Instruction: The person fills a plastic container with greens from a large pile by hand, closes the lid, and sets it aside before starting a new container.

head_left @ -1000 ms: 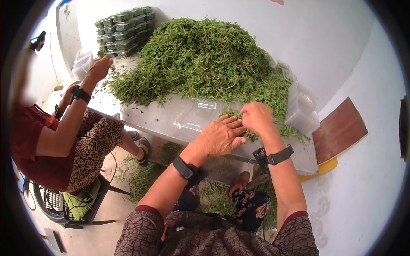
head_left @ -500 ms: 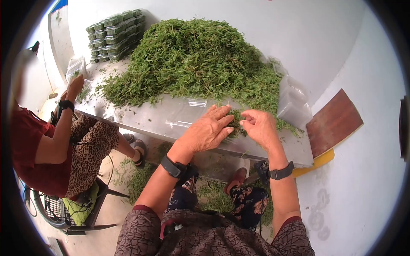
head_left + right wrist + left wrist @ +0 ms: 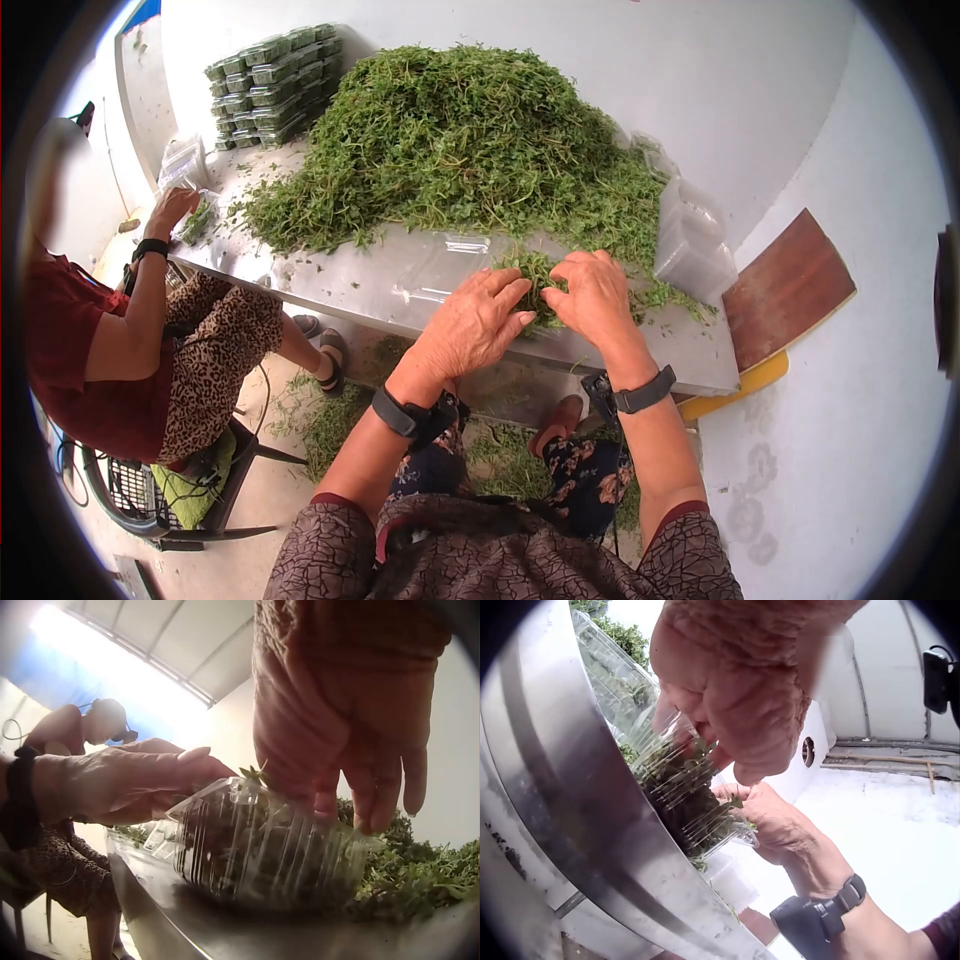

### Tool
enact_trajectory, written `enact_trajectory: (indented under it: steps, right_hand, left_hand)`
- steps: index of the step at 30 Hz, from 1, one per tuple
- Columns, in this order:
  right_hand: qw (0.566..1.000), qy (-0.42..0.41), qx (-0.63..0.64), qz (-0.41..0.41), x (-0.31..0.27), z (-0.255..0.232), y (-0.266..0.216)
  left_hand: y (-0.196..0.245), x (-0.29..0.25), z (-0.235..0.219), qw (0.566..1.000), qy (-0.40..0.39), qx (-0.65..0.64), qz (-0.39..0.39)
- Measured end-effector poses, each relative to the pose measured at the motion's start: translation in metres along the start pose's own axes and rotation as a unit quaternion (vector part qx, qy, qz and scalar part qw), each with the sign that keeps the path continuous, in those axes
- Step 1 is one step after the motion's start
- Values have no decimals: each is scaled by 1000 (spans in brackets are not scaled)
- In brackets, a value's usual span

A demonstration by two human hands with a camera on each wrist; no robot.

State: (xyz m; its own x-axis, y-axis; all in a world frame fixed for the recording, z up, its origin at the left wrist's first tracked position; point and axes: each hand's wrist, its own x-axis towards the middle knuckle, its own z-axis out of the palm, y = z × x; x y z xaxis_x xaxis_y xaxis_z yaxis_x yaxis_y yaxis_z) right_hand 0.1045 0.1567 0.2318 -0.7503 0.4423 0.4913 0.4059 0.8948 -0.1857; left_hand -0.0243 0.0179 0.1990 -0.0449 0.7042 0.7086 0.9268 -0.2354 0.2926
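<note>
A clear plastic clamshell box (image 3: 255, 847) packed with leafy green sprigs (image 3: 676, 776) sits on the metal table near its front edge. Its transparent lid (image 3: 440, 265) lies folded back to the left. My left hand (image 3: 478, 318) rests along the box's left side, fingers stretched over the greens. From the right, my right hand (image 3: 592, 296) reaches down at the opposite side, its fingers (image 3: 386, 791) fairly straight and touching the greens at the rim. The box is mostly hidden by both hands in the head view.
A large heap of greens (image 3: 455, 150) covers the back of the table (image 3: 330, 285). Filled boxes (image 3: 270, 90) are stacked at the back left, nested empty boxes (image 3: 692, 245) at the right. Another person (image 3: 100, 320) sits at the left; a brown board (image 3: 790, 285) leans right.
My hands were together over the box, parted slightly, and now sit close again, the right having moved left onto the greens. At the left, the other person's raised hand has come down.
</note>
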Motion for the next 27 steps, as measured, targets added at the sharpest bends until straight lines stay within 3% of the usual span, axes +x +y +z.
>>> enact_trajectory:
  steps: [5, 7, 12, 17, 20, 22, 23, 25, 27]
  right_hand:
    - [999, -3, -40, -1, 10, 16, 11]
    - [996, 53, -64, -24, 14, 25, 18]
    - [992, 78, -104, 6, 19, 33, 18]
    - [986, 100, -130, 15, 23, 40, 21]
    - [994, 64, -88, 20, 21, 29, 25]
    - [995, -30, 38, 92, 18, 5, 17]
    - [995, -31, 37, 91, 17, -1, 17]
    - [977, -42, 127, 166, 15, -9, 20]
    - [984, -14, 129, 125, 9, -13, 18]
  left_hand:
    - [-3, 1, 1, 1000, -7, 0, 5]
    - [-1, 2, -1, 1000, 1, -3, 10]
    - [0, 3, -4, 997, -70, -7, -19]
    - [-1, 2, -2, 998, -64, 15, -3]
    - [-1, 0, -4, 997, -67, -15, -20]
    - [-2, -3, -6, 998, -56, -35, -25]
    - [-3, -5, -7, 997, -42, -55, -37]
    - [-4, -7, -10, 995, -28, -77, -48]
    - [-3, -8, -15, 999, -5, -43, -26]
